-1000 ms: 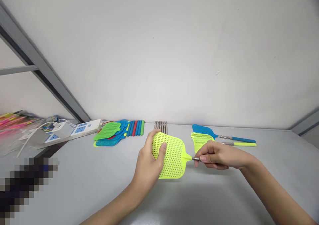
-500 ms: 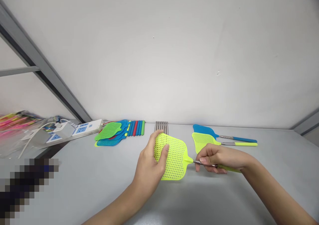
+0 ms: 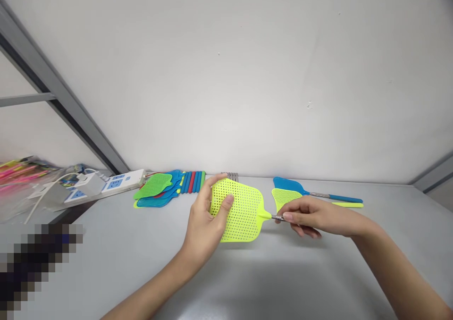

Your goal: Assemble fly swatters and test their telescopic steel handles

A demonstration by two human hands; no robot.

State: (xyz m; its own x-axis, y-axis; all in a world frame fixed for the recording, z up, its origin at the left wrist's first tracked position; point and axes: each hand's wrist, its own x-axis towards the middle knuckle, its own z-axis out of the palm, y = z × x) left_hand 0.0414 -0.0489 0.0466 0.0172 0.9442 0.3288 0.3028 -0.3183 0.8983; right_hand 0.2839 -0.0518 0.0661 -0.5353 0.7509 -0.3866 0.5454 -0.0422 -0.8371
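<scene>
Above the middle of the grey table I hold a yellow-green fly swatter (image 3: 242, 211) with a perforated head. My left hand (image 3: 208, 216) grips the head's left side, thumb on top and fingers behind. My right hand (image 3: 304, 216) pinches the metal rod just right of the head's neck; its handle end is hidden by the hand. Just behind my right hand lie a blue fly swatter (image 3: 288, 185) and a second yellow-green fly swatter (image 3: 285, 197), handles pointing right. Several metal rods (image 3: 231, 176) lie behind the held head, partly hidden by it.
Left of the rods lie several coloured handle grips (image 3: 191, 182) in a row and a pile of blue and green swatter heads (image 3: 157, 188). A white power strip (image 3: 116, 184) with plugs and cables sits at the left edge, near bagged items (image 3: 21, 176). A wall stands behind the table (image 3: 116, 254).
Both hands have risen slightly with the held swatter, which has also shifted left. My right hand stays at the rod near the neck; its yellow-green handle, seen before, is now hidden.
</scene>
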